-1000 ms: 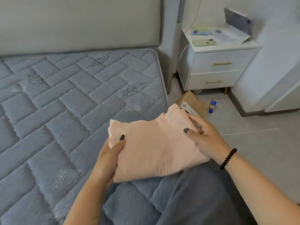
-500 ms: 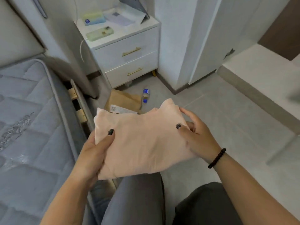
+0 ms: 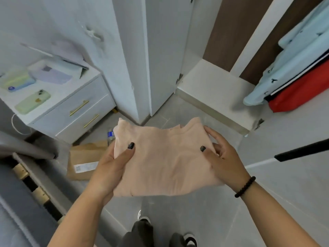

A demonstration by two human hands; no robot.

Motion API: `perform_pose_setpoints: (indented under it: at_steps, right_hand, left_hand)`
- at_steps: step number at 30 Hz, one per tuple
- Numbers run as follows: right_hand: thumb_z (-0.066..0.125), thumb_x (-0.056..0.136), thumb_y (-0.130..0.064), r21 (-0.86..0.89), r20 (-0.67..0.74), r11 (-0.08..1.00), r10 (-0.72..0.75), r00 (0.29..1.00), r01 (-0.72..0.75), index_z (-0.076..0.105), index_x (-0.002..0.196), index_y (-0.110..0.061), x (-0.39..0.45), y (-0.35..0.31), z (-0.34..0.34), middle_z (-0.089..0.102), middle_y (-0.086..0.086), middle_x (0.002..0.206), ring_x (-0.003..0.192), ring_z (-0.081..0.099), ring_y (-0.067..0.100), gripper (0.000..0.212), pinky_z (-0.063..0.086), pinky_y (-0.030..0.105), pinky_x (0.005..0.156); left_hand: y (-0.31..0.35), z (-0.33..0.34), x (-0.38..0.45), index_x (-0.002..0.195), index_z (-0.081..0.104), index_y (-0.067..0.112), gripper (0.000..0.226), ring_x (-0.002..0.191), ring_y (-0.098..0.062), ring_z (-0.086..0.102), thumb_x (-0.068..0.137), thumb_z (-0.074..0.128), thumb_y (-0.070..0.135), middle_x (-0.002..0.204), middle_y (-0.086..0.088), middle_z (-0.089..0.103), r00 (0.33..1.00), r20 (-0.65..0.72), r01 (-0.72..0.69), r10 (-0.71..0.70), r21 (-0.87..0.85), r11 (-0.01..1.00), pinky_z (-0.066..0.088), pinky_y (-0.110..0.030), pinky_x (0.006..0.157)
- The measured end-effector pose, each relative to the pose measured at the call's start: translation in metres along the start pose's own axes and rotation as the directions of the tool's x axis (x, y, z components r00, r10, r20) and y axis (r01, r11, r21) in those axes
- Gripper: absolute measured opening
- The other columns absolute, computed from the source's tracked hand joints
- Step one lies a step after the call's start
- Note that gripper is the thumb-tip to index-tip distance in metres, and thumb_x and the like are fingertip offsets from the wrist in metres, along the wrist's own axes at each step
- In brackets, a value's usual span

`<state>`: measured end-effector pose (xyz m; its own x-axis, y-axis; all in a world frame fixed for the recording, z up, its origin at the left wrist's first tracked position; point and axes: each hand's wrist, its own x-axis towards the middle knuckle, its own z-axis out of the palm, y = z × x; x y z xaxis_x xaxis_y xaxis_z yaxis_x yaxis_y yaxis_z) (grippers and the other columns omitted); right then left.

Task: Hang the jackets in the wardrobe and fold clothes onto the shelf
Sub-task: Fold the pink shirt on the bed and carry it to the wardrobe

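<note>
A folded pale pink garment [image 3: 165, 161] is held flat in the air above the grey floor. My left hand [image 3: 110, 168] grips its left edge, thumb on top and fingers underneath. My right hand [image 3: 224, 157] grips its right edge the same way. Ahead on the right stands the open wardrobe [image 3: 219, 50] with a low white shelf [image 3: 213, 93] at its base. A light blue jacket [image 3: 292, 65] and a red garment [image 3: 300, 93] hang at the far right.
A white nightstand [image 3: 71, 106] with phones on top stands at the left. On the floor beside it lie a cardboard parcel [image 3: 83, 157] and a small bottle [image 3: 110, 136]. The bed edge [image 3: 26, 184] runs along the lower left. A black bar [image 3: 302, 150] juts in from the right.
I have turned from the bed toward the wardrobe and stood up, carrying the pink garment in both hands. The wardrobe shelf and hanging clothes have come into view.
</note>
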<state>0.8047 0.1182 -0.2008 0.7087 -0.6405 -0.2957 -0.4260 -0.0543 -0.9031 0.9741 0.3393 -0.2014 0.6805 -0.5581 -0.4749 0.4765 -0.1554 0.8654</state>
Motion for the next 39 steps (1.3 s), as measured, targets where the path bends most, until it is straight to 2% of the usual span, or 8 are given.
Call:
perform_pose_setpoints:
  at_steps: [5, 9, 14, 17, 21, 29, 34, 39]
  right_hand:
    - [0.059, 0.091, -0.01, 0.053, -0.141, 0.999, 0.004, 0.99, 0.004, 0.05, 0.129, -0.045, -0.024, -0.08, -0.047, 0.072, -0.011, 0.1, 0.086, 0.067, 0.0, 0.053, 0.049, 0.011, 0.062]
    - [0.058, 0.092, -0.007, 0.065, -0.244, 0.998, -0.004, 0.97, 0.02, 0.048, 0.128, -0.045, -0.039, -0.129, -0.07, 0.074, -0.012, 0.092, 0.079, 0.069, 0.007, 0.053, 0.051, 0.015, 0.059]
    - [0.057, 0.092, -0.007, 0.064, -0.356, 0.994, -0.061, 0.932, 0.09, 0.049, 0.129, -0.044, -0.052, -0.189, -0.092, 0.073, -0.015, 0.091, 0.077, 0.07, 0.015, 0.053, 0.055, 0.028, 0.054]
    - [0.057, 0.092, -0.008, 0.033, -0.411, 0.99, -0.112, 0.905, 0.137, 0.048, 0.131, -0.042, -0.056, -0.225, -0.106, 0.072, -0.018, 0.089, 0.081, 0.068, 0.024, 0.052, 0.057, 0.045, 0.068]
    - [0.056, 0.093, -0.011, 0.033, -0.438, 0.979, -0.168, 0.883, 0.203, 0.047, 0.133, -0.041, -0.057, -0.266, -0.128, 0.072, -0.013, 0.102, 0.085, 0.07, 0.01, 0.051, 0.059, 0.029, 0.062]
    - [0.057, 0.091, -0.016, -0.057, -0.503, 0.967, -0.243, 0.829, 0.249, 0.047, 0.128, -0.049, -0.043, -0.323, -0.184, 0.072, -0.007, 0.097, 0.081, 0.071, 0.014, 0.05, 0.06, 0.04, 0.07]
    - [0.057, 0.091, -0.014, -0.088, -0.53, 0.95, -0.3, 0.793, 0.301, 0.048, 0.125, -0.05, -0.018, -0.356, -0.231, 0.071, 0.014, 0.095, 0.082, 0.068, 0.037, 0.05, 0.055, 0.056, 0.074]
    - [0.057, 0.092, -0.01, -0.015, -0.537, 0.913, -0.352, 0.766, 0.409, 0.039, 0.133, -0.045, 0.023, -0.393, -0.292, 0.075, -0.006, 0.089, 0.073, 0.073, 0.019, 0.057, 0.056, 0.03, 0.056]
  left_hand:
    - [0.089, 0.03, -0.003, 0.108, 0.069, 0.036, 0.031, 0.1, -0.027, 0.071, 0.078, 0.077, 0.038, 0.11, -0.004, 0.073, 0.989, 0.143, 0.021, -0.024, 0.029, 0.999, 0.055, -0.044, 0.083]
    - [0.148, 0.05, -0.003, 0.106, 0.069, 0.039, 0.031, 0.095, -0.024, 0.072, 0.075, 0.071, 0.044, 0.108, -0.001, 0.074, 0.971, 0.238, -0.01, -0.006, 0.066, 0.998, 0.057, -0.035, 0.066]
    - [0.217, 0.074, 0.0, 0.102, 0.069, 0.041, 0.029, 0.092, -0.022, 0.073, 0.074, 0.073, 0.045, 0.105, 0.0, 0.074, 0.943, 0.324, -0.113, 0.071, 0.115, 0.987, 0.056, -0.038, 0.068]
    - [0.259, 0.087, -0.002, 0.101, 0.068, 0.043, 0.031, 0.093, -0.021, 0.072, 0.072, 0.078, 0.047, 0.104, 0.003, 0.074, 0.921, 0.37, -0.177, 0.12, 0.123, 0.976, 0.058, -0.041, 0.073]
    - [0.309, 0.106, -0.004, 0.112, 0.064, 0.039, 0.035, 0.094, -0.017, 0.072, 0.079, 0.074, 0.047, 0.105, 0.008, 0.074, 0.895, 0.399, -0.28, 0.201, 0.149, 0.948, 0.056, -0.038, 0.076]
    - [0.383, 0.162, 0.002, 0.116, 0.063, 0.035, 0.025, 0.093, -0.016, 0.072, 0.091, 0.062, 0.035, 0.104, 0.006, 0.075, 0.827, 0.492, -0.385, 0.271, 0.144, 0.912, 0.054, -0.036, 0.076]
    - [0.431, 0.212, 0.021, 0.116, 0.064, 0.031, 0.025, 0.093, -0.019, 0.073, 0.091, 0.063, 0.033, 0.103, 0.003, 0.075, 0.804, 0.502, -0.436, 0.318, 0.133, 0.89, 0.054, -0.037, 0.077]
    - [0.48, 0.27, 0.053, 0.113, 0.066, 0.027, 0.022, 0.09, -0.019, 0.073, 0.092, 0.061, 0.03, 0.102, 0.0, 0.076, 0.769, 0.527, -0.469, 0.361, 0.083, 0.879, 0.056, -0.028, 0.064]
